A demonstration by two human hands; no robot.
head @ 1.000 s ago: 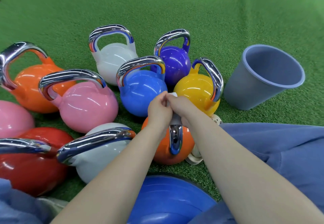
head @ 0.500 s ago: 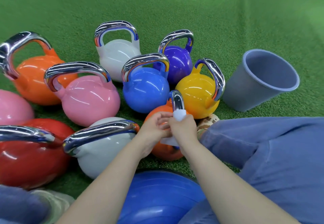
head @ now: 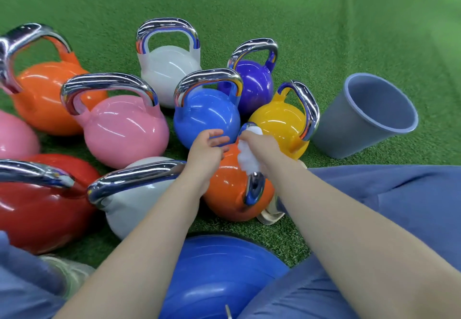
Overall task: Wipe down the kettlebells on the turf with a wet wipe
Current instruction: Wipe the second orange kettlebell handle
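- The wipe [head: 249, 155], white and bunched, is held by the right hand [head: 259, 146] against the chrome handle [head: 254, 186] of the small orange kettlebell [head: 224, 194]; the fingers are curled round the wad.
- The wad is pressed on the handle's upper run, so the handle is judged to be the part under cleaning; the orange body below is not covered by the wipe.
- The left hand [head: 207, 149] is seen just beside the wipe, above the same bell, fingers loosely spread and holding nothing. Contact with the bell cannot be told. It is judged to be placed there to steady the bell or to take over the wipe.
- This bell lies on the turf [head: 274, 6] nearest the person, between the blue bell [head: 207, 116], the yellow bell [head: 277, 124] and the grey bell [head: 129, 201]; the close packing keeps every bell within arm's reach.
- Farther out are noted a pink bell [head: 124, 131], a white bell [head: 167, 71], a purple bell [head: 254, 81], a large orange bell [head: 42, 96] and a red bell [head: 37, 201].
- A grey bin [head: 361, 129] is tilted on the turf, right of the yellow bell, its mouth turned toward the person, presumably for used wipes. Nothing is seen inside the visible part.
- A blue ball [head: 214, 276] is seen lowest in view, between the forearms.
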